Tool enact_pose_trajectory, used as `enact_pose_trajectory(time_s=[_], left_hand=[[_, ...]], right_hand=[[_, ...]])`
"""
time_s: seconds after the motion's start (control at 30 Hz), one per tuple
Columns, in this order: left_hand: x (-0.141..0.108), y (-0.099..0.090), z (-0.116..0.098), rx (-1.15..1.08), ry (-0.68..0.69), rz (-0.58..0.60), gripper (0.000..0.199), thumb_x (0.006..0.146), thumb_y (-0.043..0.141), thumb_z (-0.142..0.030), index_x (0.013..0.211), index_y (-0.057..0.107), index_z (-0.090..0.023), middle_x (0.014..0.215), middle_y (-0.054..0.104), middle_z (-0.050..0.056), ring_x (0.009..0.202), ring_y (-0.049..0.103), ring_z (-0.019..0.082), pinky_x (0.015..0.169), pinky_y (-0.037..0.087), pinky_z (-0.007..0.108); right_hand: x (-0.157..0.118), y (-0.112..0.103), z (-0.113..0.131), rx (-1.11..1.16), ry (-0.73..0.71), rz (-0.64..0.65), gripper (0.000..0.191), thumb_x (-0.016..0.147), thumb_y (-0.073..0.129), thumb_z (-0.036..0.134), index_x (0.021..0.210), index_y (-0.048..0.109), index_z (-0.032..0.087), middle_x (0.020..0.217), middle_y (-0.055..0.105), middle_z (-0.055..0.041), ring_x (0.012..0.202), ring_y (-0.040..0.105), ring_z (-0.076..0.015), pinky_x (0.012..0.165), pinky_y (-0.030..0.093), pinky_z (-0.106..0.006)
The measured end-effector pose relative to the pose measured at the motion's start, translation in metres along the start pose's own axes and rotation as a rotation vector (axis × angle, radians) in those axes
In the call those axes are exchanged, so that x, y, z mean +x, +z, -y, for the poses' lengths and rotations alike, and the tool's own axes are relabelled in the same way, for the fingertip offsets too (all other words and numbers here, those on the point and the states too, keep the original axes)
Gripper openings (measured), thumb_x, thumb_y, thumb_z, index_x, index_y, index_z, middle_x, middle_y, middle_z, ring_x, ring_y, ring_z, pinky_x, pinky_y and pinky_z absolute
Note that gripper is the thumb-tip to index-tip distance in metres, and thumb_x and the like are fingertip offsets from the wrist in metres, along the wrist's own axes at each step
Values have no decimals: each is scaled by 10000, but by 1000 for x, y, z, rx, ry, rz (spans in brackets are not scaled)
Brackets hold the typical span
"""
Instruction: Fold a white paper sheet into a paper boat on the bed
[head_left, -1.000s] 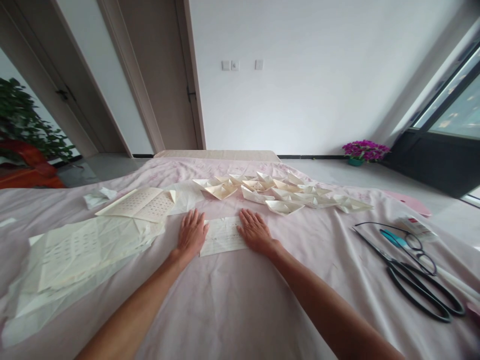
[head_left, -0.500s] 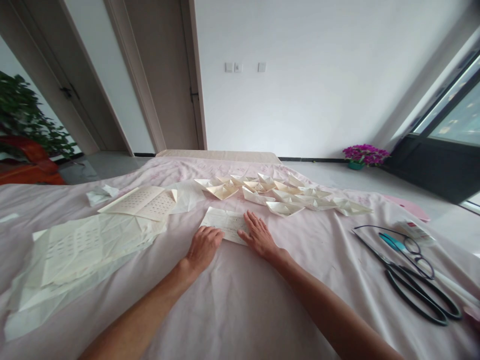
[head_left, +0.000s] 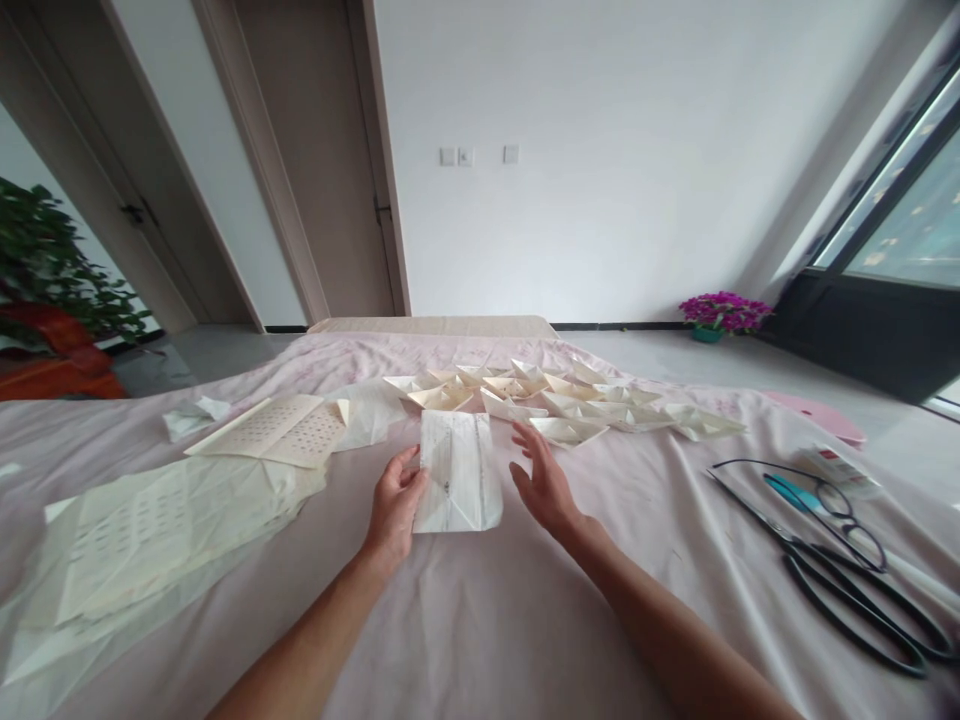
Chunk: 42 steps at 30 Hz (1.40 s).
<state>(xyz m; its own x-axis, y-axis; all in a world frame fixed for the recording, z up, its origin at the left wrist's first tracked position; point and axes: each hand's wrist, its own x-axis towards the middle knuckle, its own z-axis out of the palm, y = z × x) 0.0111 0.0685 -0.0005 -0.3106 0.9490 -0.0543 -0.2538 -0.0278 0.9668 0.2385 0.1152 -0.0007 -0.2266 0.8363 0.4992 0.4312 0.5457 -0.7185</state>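
Observation:
A creased, folded sheet of paper stands raised and tilted in front of me, with fold lines running down it. My left hand grips its left edge between thumb and fingers. To the right of the sheet, my right hand is off the paper, its fingers apart and holding nothing. Just beyond are several folded paper boats, grouped on the pink cloth.
Left of my hands lie printed sheets, a stack of thin papers and a crumpled paper. Black-handled scissors, eyeglasses, a blue item and a small white box lie at the right.
The folded sheet was flat under both hands; now it is lifted and turned upright in my left hand. My right hand has come off it and opened.

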Motion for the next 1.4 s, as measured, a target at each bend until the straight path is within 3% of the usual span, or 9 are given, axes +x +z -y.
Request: enact_pose_trajectory(time_s=[0.1,0.2,0.4,0.53,0.67,0.8,0.97,1.1,1.4], left_hand=[[0,-3,14,-1,-71,-27,780,677,718,-330,1372,400,-176,895,658,51,767,648,161,678,512,266],[0,-1,20,75,-99,2,762,743,648,-342,1421,334,-191,916,652,64,778,659,159,669,516,260],[3,-7,19,260,58,127,612,834,509,-276,1421,350,-209,1123,655,98,892,673,190,709,547,291],[9,-24,14,641,431,324,484,834,385,-98,1261,564,-238,1328,545,65,1232,516,194,1028,440,374],[11,-31,9,1007,653,410,612,792,438,-24,1339,493,-293,1500,332,39,1389,313,201,1125,335,409],[16,-33,9,1148,683,528,541,813,442,-43,1276,566,-295,1474,402,22,1405,282,226,1126,329,452],[24,-38,8,1175,651,646,782,633,416,46,1330,514,-295,1445,451,5,1393,311,222,1130,320,454],[24,-37,1,1156,645,691,825,589,440,33,1340,502,-303,1438,459,5,1399,295,251,1132,301,486],[17,-27,-4,1273,792,654,686,747,430,18,1343,490,-319,1436,463,-6,1427,220,241,1145,198,558]], right_hand=[[-10,0,4,-370,-169,128,809,729,525,89,1475,276,275,1529,268,-76,1354,315,-284,1072,319,-481],[-13,4,11,-505,-270,249,821,697,497,40,1464,319,274,1533,275,-54,1385,265,-254,1093,288,-437],[-7,4,5,-469,-302,284,554,801,503,75,1308,554,292,1367,533,-26,1311,401,-227,1044,339,-383],[-8,2,-2,-443,-290,301,502,832,457,49,1241,618,292,1272,614,-19,1255,471,-219,1019,360,-383],[-8,4,-4,-413,-302,333,403,854,512,113,1188,655,288,1237,638,-27,1225,498,-223,1014,364,-385],[-6,4,-5,-382,-273,360,365,835,559,126,1138,680,291,1170,674,-18,1167,538,-208,993,380,-360],[-4,2,-5,-344,-208,373,364,847,551,142,1144,674,315,1111,694,2,1046,599,-184,921,433,-327],[-3,2,-5,-349,-195,364,361,867,524,155,1162,668,304,1111,696,-12,1039,609,-191,911,449,-332],[-4,4,-9,-341,-232,342,320,882,553,235,1174,661,309,1204,658,-5,1180,547,-201,999,409,-361]])
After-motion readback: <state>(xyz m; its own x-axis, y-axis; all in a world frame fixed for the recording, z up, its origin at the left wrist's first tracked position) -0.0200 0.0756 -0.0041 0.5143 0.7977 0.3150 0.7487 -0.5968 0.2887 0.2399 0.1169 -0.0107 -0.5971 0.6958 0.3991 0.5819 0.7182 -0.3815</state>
